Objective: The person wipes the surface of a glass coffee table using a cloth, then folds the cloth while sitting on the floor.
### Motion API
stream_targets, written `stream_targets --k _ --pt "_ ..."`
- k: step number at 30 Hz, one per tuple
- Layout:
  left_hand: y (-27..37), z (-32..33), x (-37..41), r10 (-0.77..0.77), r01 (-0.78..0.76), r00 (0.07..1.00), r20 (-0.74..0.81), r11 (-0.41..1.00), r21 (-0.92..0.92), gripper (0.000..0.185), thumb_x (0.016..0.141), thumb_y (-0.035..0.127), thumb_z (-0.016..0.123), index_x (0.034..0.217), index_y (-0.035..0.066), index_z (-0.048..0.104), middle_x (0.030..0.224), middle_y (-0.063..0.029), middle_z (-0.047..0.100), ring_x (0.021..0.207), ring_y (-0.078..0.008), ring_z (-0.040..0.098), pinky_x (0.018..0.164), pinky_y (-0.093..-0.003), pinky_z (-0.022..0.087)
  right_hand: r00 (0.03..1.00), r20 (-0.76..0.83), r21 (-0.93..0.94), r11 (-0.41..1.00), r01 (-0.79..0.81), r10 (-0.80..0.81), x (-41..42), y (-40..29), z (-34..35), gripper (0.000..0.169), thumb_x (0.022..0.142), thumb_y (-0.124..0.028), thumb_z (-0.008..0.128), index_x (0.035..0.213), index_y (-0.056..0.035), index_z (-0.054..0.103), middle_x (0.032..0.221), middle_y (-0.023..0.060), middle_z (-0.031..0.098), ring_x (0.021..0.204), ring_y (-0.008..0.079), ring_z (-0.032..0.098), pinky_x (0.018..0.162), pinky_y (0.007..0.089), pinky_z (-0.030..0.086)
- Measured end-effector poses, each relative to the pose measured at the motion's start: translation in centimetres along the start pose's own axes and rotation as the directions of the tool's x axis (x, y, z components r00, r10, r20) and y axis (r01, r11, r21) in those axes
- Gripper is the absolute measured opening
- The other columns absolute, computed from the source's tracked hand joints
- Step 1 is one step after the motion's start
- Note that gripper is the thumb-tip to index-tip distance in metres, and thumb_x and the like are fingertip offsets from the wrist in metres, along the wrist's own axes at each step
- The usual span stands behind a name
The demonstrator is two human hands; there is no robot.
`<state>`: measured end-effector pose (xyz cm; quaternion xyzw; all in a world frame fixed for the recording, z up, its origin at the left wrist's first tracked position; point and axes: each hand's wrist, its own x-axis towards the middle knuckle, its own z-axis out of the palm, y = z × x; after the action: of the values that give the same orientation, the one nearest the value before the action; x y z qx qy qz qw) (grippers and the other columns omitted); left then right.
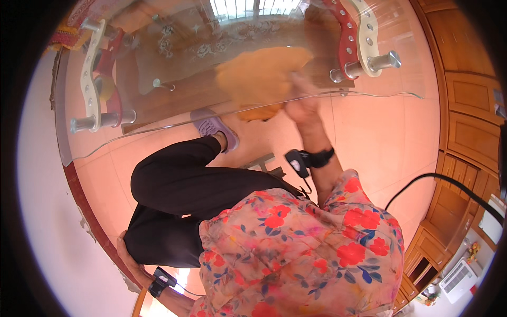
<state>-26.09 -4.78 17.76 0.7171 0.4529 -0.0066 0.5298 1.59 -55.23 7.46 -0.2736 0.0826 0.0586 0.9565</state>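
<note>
My right hand (303,101) is closed on an orange cloth (261,75), blurred, with most of it on or just over the glass tabletop (186,115). A fold of the cloth hangs below the front glass edge. At the lower left my left hand (128,253) rests against the side of my black-trousered knee (158,237) and holds no object; its fingers are partly hidden. Each wrist wears a black strap with a small device and a wire.
Curved red and white supports with metal posts (382,61) stand at both ends of the glass table. A white wall (47,178) runs along the left, and wooden cabinets (471,134) line the right. A black cable (447,176) arcs at my right.
</note>
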Motion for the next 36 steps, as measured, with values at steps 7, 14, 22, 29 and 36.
stream_targets --k 7,14,22,29,36 --pt "-1.5 -1.1 -0.9 -0.077 0.072 0.997 -0.031 0.989 -0.125 0.050 0.090 0.045 0.041 0.113 0.004 0.058 0.110 -0.0127 0.058 0.102 -0.0239 0.056 0.088 -0.0332 0.047 0.899 -0.125 -0.010 0.907 0.421 -0.419 2.5 -13.1 -5.4 0.043 0.093 -0.014 0.042 0.133 -0.0024 0.036 0.136 0.0148 0.041 0.128 0.0319 0.035 0.108 0.0491 0.025" --pt "-2.2 -1.1 -1.5 -0.038 0.026 0.997 -0.071 0.986 -0.162 0.049 0.091 0.042 0.041 0.111 0.001 0.058 0.108 -0.0140 0.058 0.098 -0.0233 0.058 0.086 -0.0313 0.047 0.925 -0.023 0.051 0.924 0.379 -0.378 13.0 -7.6 -1.2 0.033 0.090 -0.010 0.047 0.122 -0.0015 0.048 0.127 0.0138 0.050 0.121 0.0313 0.044 0.105 0.0495 0.031" --pt "-2.2 -1.1 -0.7 0.030 -0.040 0.998 -0.055 0.978 -0.205 0.049 0.092 0.040 0.044 0.109 -0.004 0.058 0.100 -0.0146 0.060 0.093 -0.0206 0.058 0.085 -0.0299 0.046 0.910 0.379 0.183 0.978 0.105 -0.168 24.0 5.6 0.8 0.027 0.093 -0.015 0.045 0.118 -0.0045 0.050 0.114 0.0081 0.057 0.101 0.0217 0.057 0.089 0.0345 0.048" --pt "0.2 1.0 0.2 0.095 -0.096 0.995 -0.014 0.992 -0.078 0.050 0.092 0.041 0.042 0.104 -0.004 0.060 0.098 -0.0131 0.060 0.092 -0.0201 0.056 0.087 -0.0292 0.042 0.870 0.478 0.079 0.981 -0.177 0.119 19.4 15.5 11.0 0.029 0.090 -0.007 0.046 0.119 -0.0038 0.049 0.115 0.0078 0.057 0.105 0.0216 0.055 0.093 0.0360 0.044" --pt "0.0 1.1 0.8 0.157 -0.156 0.986 -0.062 0.987 0.027 0.048 0.093 0.037 0.039 0.103 -0.004 0.061 0.097 -0.0131 0.061 0.091 -0.0198 0.055 0.086 -0.0298 0.041 0.892 0.338 -0.067 0.953 -0.296 0.300 8.6 10.7 8.4 0.038 0.090 -0.007 0.045 0.127 -0.0026 0.041 0.127 0.0117 0.050 0.117 0.0259 0.048 0.099 0.0413 0.040"
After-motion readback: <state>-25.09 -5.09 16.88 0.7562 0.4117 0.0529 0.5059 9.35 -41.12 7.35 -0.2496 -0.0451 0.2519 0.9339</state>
